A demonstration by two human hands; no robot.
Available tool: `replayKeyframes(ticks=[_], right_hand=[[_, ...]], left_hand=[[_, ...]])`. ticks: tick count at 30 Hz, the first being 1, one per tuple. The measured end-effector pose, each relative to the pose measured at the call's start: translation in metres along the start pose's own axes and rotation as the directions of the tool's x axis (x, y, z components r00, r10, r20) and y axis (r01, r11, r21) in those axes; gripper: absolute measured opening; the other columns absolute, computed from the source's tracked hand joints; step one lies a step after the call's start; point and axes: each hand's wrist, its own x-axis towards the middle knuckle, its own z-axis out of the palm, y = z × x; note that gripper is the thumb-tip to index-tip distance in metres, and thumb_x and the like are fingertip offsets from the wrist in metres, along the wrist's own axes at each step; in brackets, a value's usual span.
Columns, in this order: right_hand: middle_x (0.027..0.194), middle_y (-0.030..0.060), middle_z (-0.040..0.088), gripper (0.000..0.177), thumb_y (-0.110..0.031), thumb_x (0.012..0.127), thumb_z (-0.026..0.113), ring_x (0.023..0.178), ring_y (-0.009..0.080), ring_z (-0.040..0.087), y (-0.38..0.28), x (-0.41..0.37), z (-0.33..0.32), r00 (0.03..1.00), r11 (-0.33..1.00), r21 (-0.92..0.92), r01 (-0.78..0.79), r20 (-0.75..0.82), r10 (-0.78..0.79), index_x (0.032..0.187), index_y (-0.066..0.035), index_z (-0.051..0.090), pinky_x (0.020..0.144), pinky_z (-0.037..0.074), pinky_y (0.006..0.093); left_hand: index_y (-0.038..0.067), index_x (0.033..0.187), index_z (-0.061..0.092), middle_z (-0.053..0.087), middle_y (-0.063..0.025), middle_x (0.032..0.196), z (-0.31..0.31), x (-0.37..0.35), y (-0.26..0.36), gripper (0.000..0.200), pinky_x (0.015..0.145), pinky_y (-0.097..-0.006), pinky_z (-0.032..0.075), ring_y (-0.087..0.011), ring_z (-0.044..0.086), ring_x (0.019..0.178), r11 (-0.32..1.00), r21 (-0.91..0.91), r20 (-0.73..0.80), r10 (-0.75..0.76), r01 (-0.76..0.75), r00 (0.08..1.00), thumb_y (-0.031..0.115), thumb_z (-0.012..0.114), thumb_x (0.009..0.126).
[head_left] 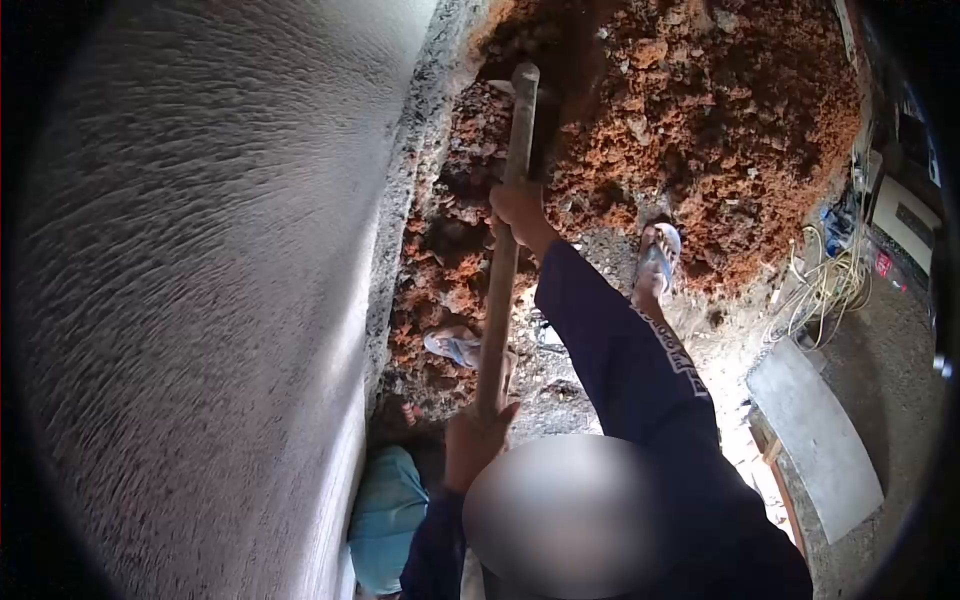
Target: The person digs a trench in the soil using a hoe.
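Note:
A long wooden-handled hoe (505, 270) runs up the middle of the head view, its handle's far end over the reddish soil. Beside that end a bit of pale blade shows; the rest of the blade is hidden in soil and shadow. My right hand (520, 210) is closed around the upper half of the handle. Nearer my body, my left hand (475, 445) wraps the handle's lower end. Broken, clumpy red soil (690, 130) lies around the hoe's head and to its right.
A rough grey wall (220, 280) rises close on the left. My sandalled feet (658, 262) stand on soil and rubble. Tangled cable (830, 285) and a pale board (815, 435) lie at right. A teal sack-like bundle (388, 520) sits at lower left.

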Motion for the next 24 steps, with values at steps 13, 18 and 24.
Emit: replayKeyframes(ticks=[13, 18, 24], right_hand=[[0.07, 0.0097, 0.054, 0.026, -0.017, 0.081, 0.062, 0.058, 0.0212, 0.054, -0.127, -0.14, 0.034, 0.918, 0.793, -0.486, -0.368, -0.056, 0.392, 0.096, 0.004, 0.054, 0.053, 0.047, 0.0416], [0.062, 0.0079, 0.049, 0.008, -0.008, 0.091, 0.053, 0.055, 0.0209, 0.052, -0.116, -0.114, 0.011, 0.882, 0.907, -0.089, -0.411, 0.214, 0.42, 0.089, -0.002, 0.058, 0.051, 0.047, 0.0416], [0.061, 0.007, 0.056, 0.018, -0.009, 0.086, 0.058, 0.049, 0.0148, 0.053, -0.196, -0.147, 0.01, 0.914, 0.933, -0.054, -0.356, 0.189, 0.36, 0.07, 0.0, 0.057, 0.048, 0.048, 0.032]], left_hand=[[-0.005, 0.092, 0.053, 0.059, -0.0187, 0.067, 0.029, -0.103, 0.041, 0.055, 0.059, -0.0398, 0.046, -0.0307, 0.061, 0.063, 0.998, 0.016, -0.11, -0.055, 0.057, 0.992, 0.043, 0.076, 0.075], [-0.002, 0.107, 0.044, 0.061, -0.0248, 0.08, 0.013, -0.127, 0.123, 0.058, 0.065, -0.045, 0.046, -0.0416, 0.063, 0.076, 0.995, 0.086, -0.094, -0.033, 0.041, 0.995, 0.041, 0.071, 0.08], [-0.005, 0.138, 0.029, 0.058, -0.0334, 0.089, 0.025, -0.182, 0.237, 0.08, 0.068, -0.0459, 0.046, -0.0437, 0.061, 0.078, 0.968, -0.028, -0.172, 0.242, -0.251, 0.955, 0.039, 0.067, 0.084]])
